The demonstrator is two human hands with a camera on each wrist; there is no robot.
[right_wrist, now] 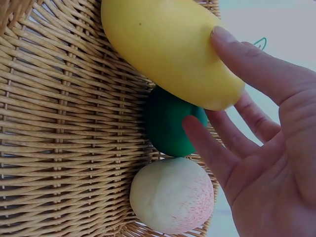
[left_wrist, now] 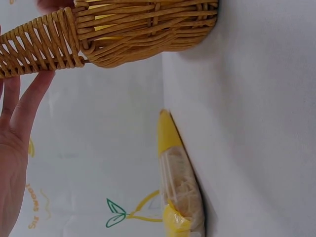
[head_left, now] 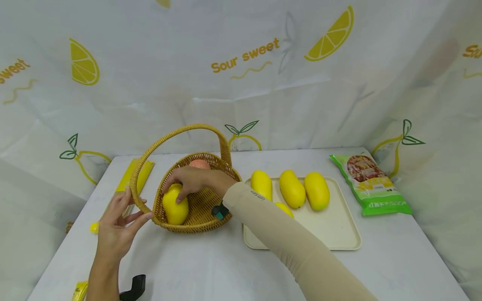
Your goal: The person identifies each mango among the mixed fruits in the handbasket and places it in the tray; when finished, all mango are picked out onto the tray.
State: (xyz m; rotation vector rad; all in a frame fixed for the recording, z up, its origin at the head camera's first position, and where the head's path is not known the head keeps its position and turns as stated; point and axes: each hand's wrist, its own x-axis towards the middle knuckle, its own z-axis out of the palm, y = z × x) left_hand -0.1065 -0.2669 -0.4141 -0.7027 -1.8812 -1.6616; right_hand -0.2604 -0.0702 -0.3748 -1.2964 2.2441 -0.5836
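A wicker basket (head_left: pixel 205 209) with a tall arched handle (head_left: pixel 165 137) stands on the table. Near the handle's lower left end, my left hand (head_left: pixel 114 228) holds it between thumb and fingers; the left wrist view shows the fingers (left_wrist: pixel 30 101) against the woven handle. Inside the basket's left end, my right hand (head_left: pixel 193 179) grips a yellow mango (head_left: pixel 175 207), its thumb on one side and fingers round the other. In the right wrist view, a dark green fruit (right_wrist: pixel 170 123) lies beside the mango (right_wrist: pixel 168 49), and a pale pink peach (right_wrist: pixel 173 195) beyond it.
Right of the basket, a cream tray (head_left: pixel 331 234) bears several mangoes (head_left: pixel 292 188), one partly behind the right sleeve (head_left: pixel 278 230). A green food packet (head_left: pixel 370 182) lies at the far right. A yellow packet (head_left: pixel 144 175) is behind the left hand.
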